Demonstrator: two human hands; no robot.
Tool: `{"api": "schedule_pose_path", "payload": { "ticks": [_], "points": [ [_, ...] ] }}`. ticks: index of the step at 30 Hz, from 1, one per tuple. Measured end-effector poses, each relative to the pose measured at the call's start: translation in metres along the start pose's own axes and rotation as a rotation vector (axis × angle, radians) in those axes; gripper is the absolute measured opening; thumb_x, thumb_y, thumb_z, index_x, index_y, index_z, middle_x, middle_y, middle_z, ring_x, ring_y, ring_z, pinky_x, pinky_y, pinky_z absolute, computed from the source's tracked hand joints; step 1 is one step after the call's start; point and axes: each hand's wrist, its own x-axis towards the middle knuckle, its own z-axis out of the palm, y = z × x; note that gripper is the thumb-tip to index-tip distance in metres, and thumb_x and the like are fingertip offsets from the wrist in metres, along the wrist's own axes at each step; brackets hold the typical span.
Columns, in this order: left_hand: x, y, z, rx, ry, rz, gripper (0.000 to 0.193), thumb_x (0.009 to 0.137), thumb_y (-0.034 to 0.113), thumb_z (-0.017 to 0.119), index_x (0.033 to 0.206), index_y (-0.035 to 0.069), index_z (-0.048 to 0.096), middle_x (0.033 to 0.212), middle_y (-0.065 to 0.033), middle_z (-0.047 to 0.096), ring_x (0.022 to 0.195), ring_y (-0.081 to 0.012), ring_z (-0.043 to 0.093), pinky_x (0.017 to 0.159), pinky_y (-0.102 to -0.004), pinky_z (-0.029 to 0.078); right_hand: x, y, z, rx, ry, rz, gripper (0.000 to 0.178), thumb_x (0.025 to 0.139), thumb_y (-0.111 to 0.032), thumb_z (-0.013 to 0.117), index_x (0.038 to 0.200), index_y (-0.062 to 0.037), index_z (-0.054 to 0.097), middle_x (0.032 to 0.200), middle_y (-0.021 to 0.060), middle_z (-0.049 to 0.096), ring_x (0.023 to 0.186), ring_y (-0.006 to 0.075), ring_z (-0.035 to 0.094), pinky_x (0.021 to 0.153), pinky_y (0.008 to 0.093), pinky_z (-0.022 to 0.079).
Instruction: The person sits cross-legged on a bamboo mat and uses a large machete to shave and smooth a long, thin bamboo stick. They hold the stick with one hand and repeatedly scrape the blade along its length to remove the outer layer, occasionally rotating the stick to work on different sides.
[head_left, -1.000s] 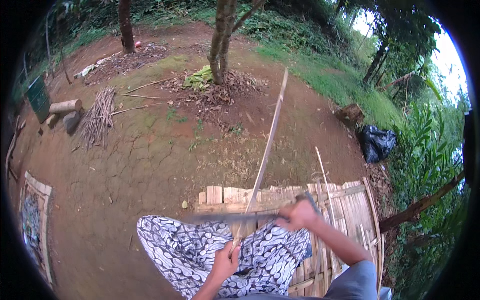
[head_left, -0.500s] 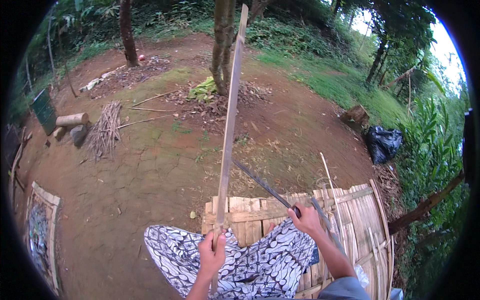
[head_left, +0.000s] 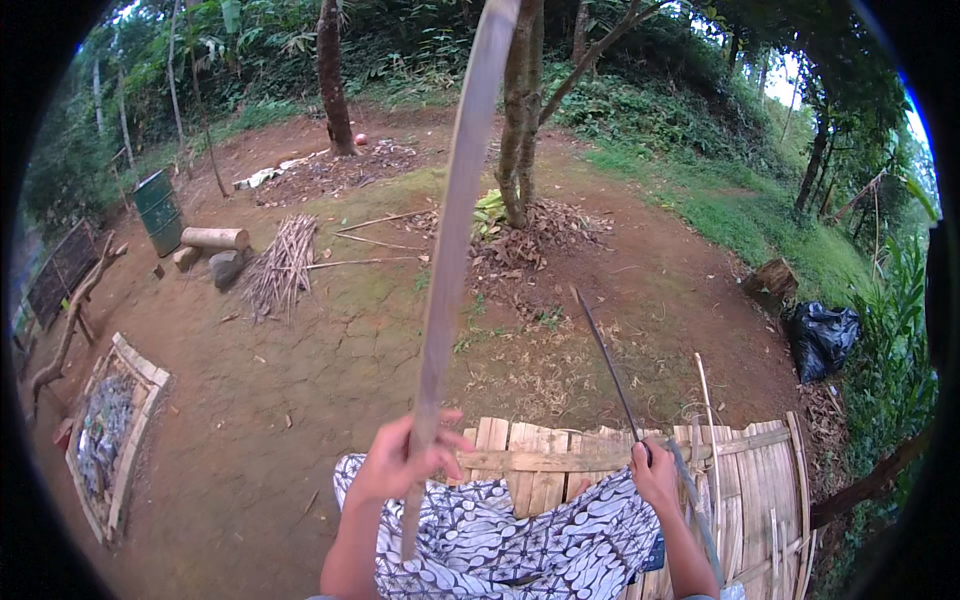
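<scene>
My left hand point(head_left: 405, 460) holds a long, flat bamboo strip point(head_left: 452, 230) in a loose grip, its fingers partly stretched out to the right of it. The strip stands nearly upright, leaning right at its top, and its lower end is over the patterned cloth point(head_left: 480, 545) on my lap. My right hand point(head_left: 653, 472) is closed round the dark handle of a long, thin-bladed machete point(head_left: 608, 358). Its blade points away and slightly left, apart from the strip.
A slatted bamboo platform point(head_left: 735, 475) lies beneath me, with loose thin strips on its right side. Farther out are a tree trunk point(head_left: 518, 130), a bundle of sticks point(head_left: 285, 262), a green drum point(head_left: 158, 212), a black plastic bag point(head_left: 824, 340) and a framed litter bed point(head_left: 148, 370).
The view has swung left. The strip has come nearer and higher, and my left hand's fingers have loosened round it. The machete blade has swung away from the strip.
</scene>
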Motion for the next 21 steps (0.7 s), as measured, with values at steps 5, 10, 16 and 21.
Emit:
{"api": "schedule_pose_path", "payload": {
  "ticks": [5, 10, 16, 21],
  "points": [
    [0.033, 0.013, 0.022, -0.011, -0.067, -0.161, 0.033, 0.102, 0.025, 0.038, 0.119, 0.0, 0.049, 0.069, -0.0056, 0.056, 0.048, -0.0056, 0.043, 0.043, -0.0195, 0.034, -0.009, -0.008, 0.009, 0.185, -0.004, -0.041, 0.044, 0.097, -0.036, 0.047, 0.069, -0.0026, 0.05, 0.053, 0.0, 0.047, 0.047, 0.0077, 0.045, 0.043, 0.0249, 0.033],
    [0.042, 0.023, 0.029, -0.044, -0.066, -0.306, 0.031, 0.102, 0.024, 0.037, 0.116, -0.001, 0.051, 0.069, -0.004, 0.055, 0.049, -0.0061, 0.043, 0.044, -0.0216, 0.036, -0.017, -0.044, -0.018, 0.296, 0.068, -0.138, 0.03, 0.091, -0.027, 0.053, 0.081, 0.0017, 0.054, 0.054, 0.0075, 0.05, 0.049, 0.0146, 0.049, 0.048, 0.0314, 0.038],
    [0.029, -0.003, 0.038, 0.226, -0.037, -0.198, 0.027, 0.1, 0.018, 0.044, 0.111, -0.005, 0.054, 0.077, -0.0047, 0.057, 0.061, -0.0084, 0.052, 0.055, -0.023, 0.043, -0.014, -0.067, -0.024, 0.267, 0.022, -0.277, 0.025, 0.09, -0.024, 0.056, 0.092, 0.0008, 0.052, 0.062, 0.0087, 0.051, 0.053, 0.0177, 0.048, 0.052, 0.0311, 0.04],
    [-0.001, -0.018, 0.041, 0.021, -0.069, -0.241, 0.027, 0.096, 0.009, 0.049, 0.118, -0.007, 0.053, 0.087, -0.0077, 0.06, 0.069, -0.0089, 0.053, 0.065, -0.0222, 0.045, -0.02, -0.088, -0.015, 0.351, -0.025, -0.253, 0.021, 0.088, -0.019, 0.058, 0.091, 0.0002, 0.052, 0.06, 0.0059, 0.05, 0.05, 0.0152, 0.052, 0.049, 0.0314, 0.04]
  ]
}}
